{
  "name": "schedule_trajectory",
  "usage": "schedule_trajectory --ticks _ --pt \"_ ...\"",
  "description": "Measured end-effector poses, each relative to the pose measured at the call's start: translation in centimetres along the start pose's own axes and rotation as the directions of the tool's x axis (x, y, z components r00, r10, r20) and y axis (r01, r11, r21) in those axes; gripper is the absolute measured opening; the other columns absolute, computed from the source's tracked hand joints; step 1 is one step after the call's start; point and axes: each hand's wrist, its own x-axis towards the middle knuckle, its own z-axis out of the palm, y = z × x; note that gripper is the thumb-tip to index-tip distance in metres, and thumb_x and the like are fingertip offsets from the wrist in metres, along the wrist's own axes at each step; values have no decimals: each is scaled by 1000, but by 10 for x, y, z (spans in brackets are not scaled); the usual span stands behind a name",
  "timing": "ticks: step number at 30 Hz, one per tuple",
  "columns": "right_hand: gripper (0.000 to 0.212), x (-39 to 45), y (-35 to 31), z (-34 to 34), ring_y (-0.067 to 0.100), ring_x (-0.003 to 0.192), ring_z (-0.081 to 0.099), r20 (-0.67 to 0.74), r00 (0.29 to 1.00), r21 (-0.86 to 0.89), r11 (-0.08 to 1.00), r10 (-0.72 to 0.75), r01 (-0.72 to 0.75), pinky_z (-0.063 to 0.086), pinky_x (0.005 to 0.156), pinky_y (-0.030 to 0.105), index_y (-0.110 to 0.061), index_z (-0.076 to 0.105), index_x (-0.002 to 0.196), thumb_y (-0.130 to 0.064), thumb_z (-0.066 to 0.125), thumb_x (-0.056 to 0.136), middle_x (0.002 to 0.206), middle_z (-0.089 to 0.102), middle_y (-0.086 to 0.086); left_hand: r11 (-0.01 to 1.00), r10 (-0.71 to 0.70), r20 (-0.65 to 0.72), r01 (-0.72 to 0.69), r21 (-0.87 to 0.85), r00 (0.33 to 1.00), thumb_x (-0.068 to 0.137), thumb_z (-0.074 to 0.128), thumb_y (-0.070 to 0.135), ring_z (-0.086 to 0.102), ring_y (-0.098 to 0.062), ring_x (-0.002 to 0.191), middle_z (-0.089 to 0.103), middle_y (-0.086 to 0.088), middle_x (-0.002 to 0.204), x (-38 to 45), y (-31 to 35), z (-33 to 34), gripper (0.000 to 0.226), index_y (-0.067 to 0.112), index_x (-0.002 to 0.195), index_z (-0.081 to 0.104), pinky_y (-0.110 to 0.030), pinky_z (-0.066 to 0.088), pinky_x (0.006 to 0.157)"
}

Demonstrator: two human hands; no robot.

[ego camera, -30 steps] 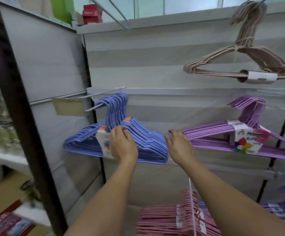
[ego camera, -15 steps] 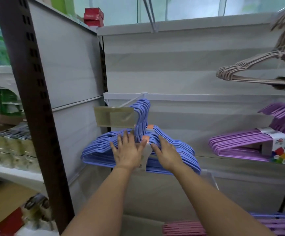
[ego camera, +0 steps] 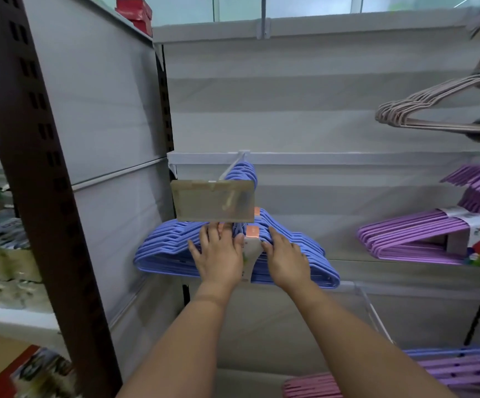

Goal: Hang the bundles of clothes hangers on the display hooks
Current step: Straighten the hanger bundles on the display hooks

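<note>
A bundle of blue hangers (ego camera: 299,254) hangs by its hooks on a white display hook (ego camera: 234,166) that sticks out from the grey back panel. A brownish price tag holder (ego camera: 214,201) at the hook's tip hides the hanger necks. My left hand (ego camera: 218,255) lies flat on the bundle left of its white paper band (ego camera: 251,252), fingers straight. My right hand (ego camera: 286,258) presses on the bundle just right of the band, fingers extended.
A purple hanger bundle (ego camera: 422,239) with a colourful label hangs to the right, a beige bundle (ego camera: 434,110) above it. Pink hangers (ego camera: 313,386) and more purple ones (ego camera: 463,369) lie on the lower shelf. A dark brown upright post (ego camera: 32,156) stands at the left.
My right hand came from the bundle's right end to beside the band, and both hands now lie at its middle. The view has shifted left and closer to the blue bundle.
</note>
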Motion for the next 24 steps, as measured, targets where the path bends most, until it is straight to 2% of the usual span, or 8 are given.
schedule_trajectory --ticks 6,11,14,17,19,22,24 --pt "57 -2 6 2 29 137 32 -22 999 58 997 -47 48 27 111 47 -19 23 150 -46 31 101 153 32 3 1000 26 -7 -26 7 1000 100 24 46 13 -25 143 26 -2 152 -1 -2 1 48 25 143 33 -55 6 115" --pt "55 -20 38 -5 26 139 30 -79 987 -7 990 -139 139 22 115 40 -14 28 148 -40 38 100 153 32 6 999 -7 3 7 -48 1000 100 29 42 14 -29 144 24 -8 153 -7 8 3 50 18 143 34 -58 11 114" --pt "53 -36 66 -20 28 135 36 -141 976 12 986 -163 166 28 111 39 -11 38 143 -39 38 98 146 41 9 995 -48 -41 45 -89 998 101 31 37 13 -30 145 22 -12 155 -16 22 6 52 14 147 27 -56 11 114" --pt "43 -51 97 -44 27 127 44 -240 964 38 992 -111 123 33 103 36 -13 45 138 -32 41 99 138 49 7 984 -93 -169 65 -163 981 99 39 25 10 -27 147 16 -11 158 -34 43 12 58 12 151 15 -52 6 117" --pt "37 -62 126 -62 29 122 48 -313 949 64 996 -37 60 37 97 38 -12 49 134 -26 42 100 132 53 10 976 -82 -252 27 -215 964 95 47 19 13 -26 147 15 -8 159 -54 62 19 66 11 152 14 -49 5 117" --pt "30 -78 176 -90 34 110 54 -425 902 105 994 76 -34 40 86 40 -8 56 122 -20 40 100 118 60 16 969 -11 -328 -71 -236 944 86 58 10 29 -31 141 27 -10 155 -94 88 41 71 9 149 25 -52 15 114" --pt "30 -91 210 -106 33 107 54 -436 888 113 988 145 -106 39 81 38 -7 57 119 -19 38 101 115 61 15 973 15 -274 -77 -218 962 80 61 4 39 -34 133 36 -11 151 -125 102 60 71 9 146 34 -51 25 111"
